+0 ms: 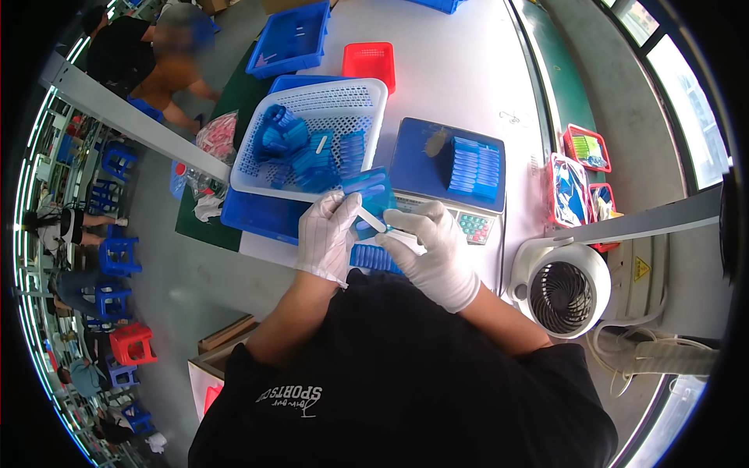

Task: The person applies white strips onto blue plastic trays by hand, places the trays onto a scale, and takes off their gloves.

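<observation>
Both hands wear white gloves and meet over the front of the table. In the closed fingers of my left hand (328,236) is a translucent blue plastic piece (376,189) with ribbed slots. A slim white strip (372,219) lies across its lower part. My right hand (434,253) is closed in a pinch at the strip's right end; its fingertips partly hide that end. Just below the hands lies another ribbed blue piece (374,258). Left of them, a white perforated basket (312,95) holds several blue pieces (316,168).
A blue-topped scale (425,168) bears a stack of blue pieces (475,168). Beyond the basket are a red basket (370,64) and a blue tray (289,39). A white fan (560,287) stands at right, near red baskets (568,191). Other people sit at far left.
</observation>
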Available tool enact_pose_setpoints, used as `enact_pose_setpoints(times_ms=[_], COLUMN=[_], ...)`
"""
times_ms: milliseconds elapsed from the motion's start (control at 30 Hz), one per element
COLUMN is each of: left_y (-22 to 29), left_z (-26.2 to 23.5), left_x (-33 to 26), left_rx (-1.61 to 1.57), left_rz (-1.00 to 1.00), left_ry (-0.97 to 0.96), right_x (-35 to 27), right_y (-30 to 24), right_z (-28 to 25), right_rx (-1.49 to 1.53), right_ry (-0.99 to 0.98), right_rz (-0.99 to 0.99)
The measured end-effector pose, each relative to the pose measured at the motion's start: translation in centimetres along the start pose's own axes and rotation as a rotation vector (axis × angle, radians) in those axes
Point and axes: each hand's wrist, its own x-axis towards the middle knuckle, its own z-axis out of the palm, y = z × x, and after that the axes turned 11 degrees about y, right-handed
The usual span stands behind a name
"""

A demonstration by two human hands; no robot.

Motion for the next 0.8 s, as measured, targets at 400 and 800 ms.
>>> enact_pose_setpoints(times_ms=[400,800], left_y=[-2.1,-1.8], left_z=[-1.9,-3.4], left_x=[1.5,1.9], left_rx=[0.022,0.077], left_rz=[-0.037,-0.15], left_ry=[-0.096,-0.131], right_x=[-0.8,1.6], right_y=[1.4,1.2], right_z=[0.8,-2.3], right_rx=[-0.035,0.582], right_ry=[0.021,-0.105], right_rz=[-0.121,0.852])
